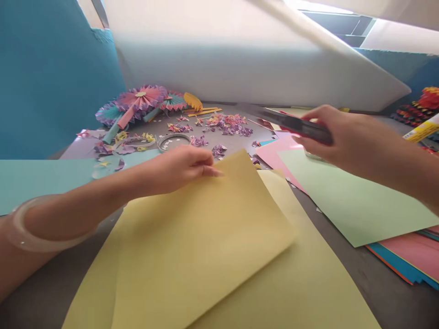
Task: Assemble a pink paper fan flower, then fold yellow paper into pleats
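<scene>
My left hand [187, 169] pinches the top edge of a folded sheet of yellow paper [206, 237], thumb and fingers closed on it. The folded part is raised a little, and more yellow paper [329, 283] lies under it. A pale translucent bangle is on my left wrist. Above the papers to the right, my right hand [338, 132] is closed around a long black and red utility knife [295, 123]. Its front end points left and is smeared by motion. The knife is apart from the yellow paper.
Pleated paper fans [140, 98] lie at the back left. Purple and pink paper scraps [229, 123] and a roll of tape [174, 140] are on the grey table. Green paper [350, 196] overlaps pink sheets at right. A yellow tube [425, 128] is at the right edge.
</scene>
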The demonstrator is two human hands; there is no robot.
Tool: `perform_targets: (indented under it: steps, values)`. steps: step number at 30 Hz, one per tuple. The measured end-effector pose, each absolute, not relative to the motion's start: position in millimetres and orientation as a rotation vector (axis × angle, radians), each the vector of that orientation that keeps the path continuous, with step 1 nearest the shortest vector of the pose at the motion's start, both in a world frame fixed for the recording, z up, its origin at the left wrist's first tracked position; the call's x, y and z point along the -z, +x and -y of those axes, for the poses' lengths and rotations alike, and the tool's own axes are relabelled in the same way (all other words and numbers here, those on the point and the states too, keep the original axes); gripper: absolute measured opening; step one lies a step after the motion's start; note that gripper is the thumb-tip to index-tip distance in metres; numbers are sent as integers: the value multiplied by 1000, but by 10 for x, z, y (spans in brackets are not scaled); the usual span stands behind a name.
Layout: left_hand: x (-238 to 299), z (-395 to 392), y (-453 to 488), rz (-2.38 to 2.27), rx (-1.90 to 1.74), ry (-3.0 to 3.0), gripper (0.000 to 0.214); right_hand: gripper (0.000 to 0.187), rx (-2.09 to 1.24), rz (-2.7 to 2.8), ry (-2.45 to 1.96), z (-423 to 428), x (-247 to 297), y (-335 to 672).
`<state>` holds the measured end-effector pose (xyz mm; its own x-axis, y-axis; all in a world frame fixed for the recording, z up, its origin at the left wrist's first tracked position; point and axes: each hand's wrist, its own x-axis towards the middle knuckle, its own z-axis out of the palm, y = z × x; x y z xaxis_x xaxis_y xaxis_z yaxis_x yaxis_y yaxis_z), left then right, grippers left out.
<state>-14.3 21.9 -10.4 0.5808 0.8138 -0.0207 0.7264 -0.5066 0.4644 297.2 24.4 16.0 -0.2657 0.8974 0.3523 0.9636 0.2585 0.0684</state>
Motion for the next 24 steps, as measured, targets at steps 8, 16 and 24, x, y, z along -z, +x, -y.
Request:
perform_targets:
  steps: [8, 16, 24]
  values:
    - [169, -337, -141, -1200, -479, 2507, 26, 42, 298, 2330, -1703, 512, 86, 3681]
    - [175, -348, -159, -1289, -443, 2413, 29, 41, 351, 2340, -1614, 594, 152, 3693]
    - [177, -342, -134, -1332, -431, 2378, 30, 35, 582, 2293, -1543, 616, 170, 3655]
